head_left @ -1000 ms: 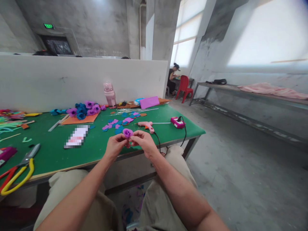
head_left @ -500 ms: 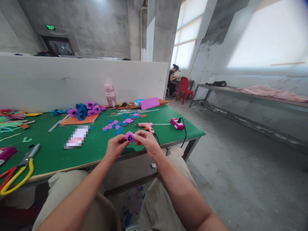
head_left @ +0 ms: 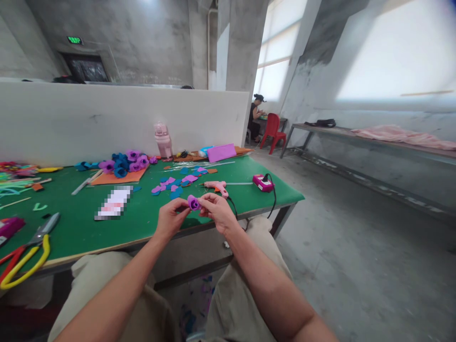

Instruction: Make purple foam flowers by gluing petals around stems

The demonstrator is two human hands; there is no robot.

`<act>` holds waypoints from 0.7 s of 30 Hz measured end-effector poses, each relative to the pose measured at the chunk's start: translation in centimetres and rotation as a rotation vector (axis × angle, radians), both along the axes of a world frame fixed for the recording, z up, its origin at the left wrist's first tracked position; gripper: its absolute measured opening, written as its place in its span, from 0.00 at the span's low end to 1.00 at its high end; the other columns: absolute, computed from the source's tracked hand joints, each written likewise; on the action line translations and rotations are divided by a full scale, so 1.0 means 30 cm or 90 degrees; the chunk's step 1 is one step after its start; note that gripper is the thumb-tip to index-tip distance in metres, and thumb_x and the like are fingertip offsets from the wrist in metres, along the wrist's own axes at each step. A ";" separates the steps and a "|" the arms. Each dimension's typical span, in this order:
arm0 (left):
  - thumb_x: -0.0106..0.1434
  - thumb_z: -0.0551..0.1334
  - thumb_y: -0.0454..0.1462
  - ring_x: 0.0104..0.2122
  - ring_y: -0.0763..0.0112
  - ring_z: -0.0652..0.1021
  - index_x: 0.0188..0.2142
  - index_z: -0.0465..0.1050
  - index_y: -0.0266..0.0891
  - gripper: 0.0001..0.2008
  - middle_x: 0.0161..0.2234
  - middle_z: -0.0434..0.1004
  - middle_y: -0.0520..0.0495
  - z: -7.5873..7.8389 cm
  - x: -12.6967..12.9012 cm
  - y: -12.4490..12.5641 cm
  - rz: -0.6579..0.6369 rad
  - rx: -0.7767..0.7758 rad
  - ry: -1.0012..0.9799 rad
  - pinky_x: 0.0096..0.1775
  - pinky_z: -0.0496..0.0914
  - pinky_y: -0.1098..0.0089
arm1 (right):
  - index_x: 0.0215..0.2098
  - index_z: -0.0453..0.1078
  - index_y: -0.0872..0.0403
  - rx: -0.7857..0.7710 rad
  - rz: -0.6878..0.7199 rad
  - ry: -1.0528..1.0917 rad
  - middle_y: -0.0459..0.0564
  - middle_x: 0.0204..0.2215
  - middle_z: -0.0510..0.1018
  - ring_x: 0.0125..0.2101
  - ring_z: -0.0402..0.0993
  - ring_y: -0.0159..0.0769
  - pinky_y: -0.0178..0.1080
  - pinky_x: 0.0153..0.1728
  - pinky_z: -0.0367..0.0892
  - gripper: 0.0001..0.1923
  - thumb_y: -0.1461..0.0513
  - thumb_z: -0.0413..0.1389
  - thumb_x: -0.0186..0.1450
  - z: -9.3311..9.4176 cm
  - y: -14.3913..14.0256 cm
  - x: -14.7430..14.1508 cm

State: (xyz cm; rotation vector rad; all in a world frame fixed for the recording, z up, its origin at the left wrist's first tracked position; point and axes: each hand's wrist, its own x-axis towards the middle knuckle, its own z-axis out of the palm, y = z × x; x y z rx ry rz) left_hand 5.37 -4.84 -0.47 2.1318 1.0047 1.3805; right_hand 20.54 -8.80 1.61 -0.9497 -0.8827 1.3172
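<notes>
**Purple foam rose pinched between both hands at the table's near edge**

Here's the little purple rose [head_left: 193, 203], rolled up tight, held in the air just over the near edge of the green table [head_left: 81, 223]. The left hand [head_left: 171, 218] pinches it from one side, fingertips closed on the petals, and the right hand [head_left: 216, 211] pinches it from the other, thumb and fingers pressed in against the bloom. The two hands almost meet around it.

Just beyond the rose lies a pink glue gun [head_left: 217, 185], its black cord running off the table's edge beside the right wrist. To the right of the gun sits a small pink box [head_left: 262, 182] with a cable of its own. Behind the rose, loose blue and purple petals [head_left: 174, 183] are scattered on the green surface, and further back, a cluster of finished blue and purple flowers [head_left: 123, 162] rests by an orange sheet [head_left: 119, 177]. A pink bottle [head_left: 162, 139] stands against the white partition. Far to the left of the rose, at the table's near edge, lie yellow-handled pliers [head_left: 24, 263]. Well behind, a person sits by a red chair [head_left: 272, 129].
</notes>
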 end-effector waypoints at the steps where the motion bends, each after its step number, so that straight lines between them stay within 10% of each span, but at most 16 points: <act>1: 0.53 0.63 0.35 0.25 0.74 0.74 0.27 0.75 0.39 0.03 0.25 0.76 0.51 -0.001 0.000 0.000 0.004 0.006 0.002 0.29 0.67 0.75 | 0.23 0.67 0.54 -0.001 0.002 0.003 0.39 0.14 0.68 0.17 0.63 0.24 0.31 0.22 0.66 0.17 0.54 0.65 0.43 0.001 -0.001 0.000; 21: 0.51 0.64 0.37 0.26 0.72 0.74 0.27 0.74 0.38 0.05 0.25 0.76 0.51 -0.001 0.005 -0.002 -0.030 -0.051 -0.036 0.30 0.68 0.74 | 0.23 0.69 0.55 0.026 0.072 0.035 0.40 0.15 0.68 0.17 0.62 0.23 0.31 0.26 0.65 0.17 0.50 0.63 0.49 -0.004 0.000 0.001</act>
